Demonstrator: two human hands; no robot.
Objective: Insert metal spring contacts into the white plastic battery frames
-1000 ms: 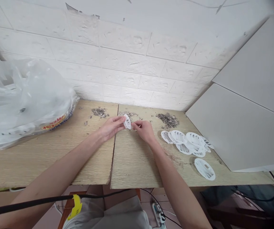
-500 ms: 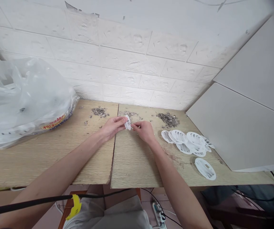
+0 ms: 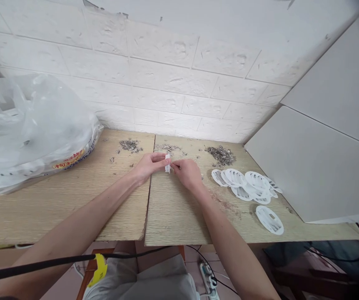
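Observation:
My left hand [image 3: 150, 166] pinches a white plastic disc [image 3: 167, 163] between thumb and fingers, tilted so that it shows nearly edge-on. Close against the disc's right side is my right hand [image 3: 187, 171], thumb and fingertips pressed together. Whatever those fingertips hold is too small to make out. Small metal pieces lie in piles behind the hands: a left pile [image 3: 130, 145], a thinner middle scatter [image 3: 168, 148] and a larger right pile [image 3: 221, 156]. Several slotted white discs [image 3: 235, 178] overlap to the right, and a single disc [image 3: 269, 219] lies nearer the front edge.
A large clear plastic bag [image 3: 38, 133] with white things inside fills the table's left. White panels [image 3: 320, 166] stand at the right, and a brick-patterned wall [image 3: 167, 79] closes the back. A black cable [image 3: 57, 261] with yellow tape crosses below the wooden tabletop [image 3: 179, 216].
The disc in my left hand has turned to a more edge-on angle. My right fingertips have shifted slightly left, closer to it. The view has moved a little.

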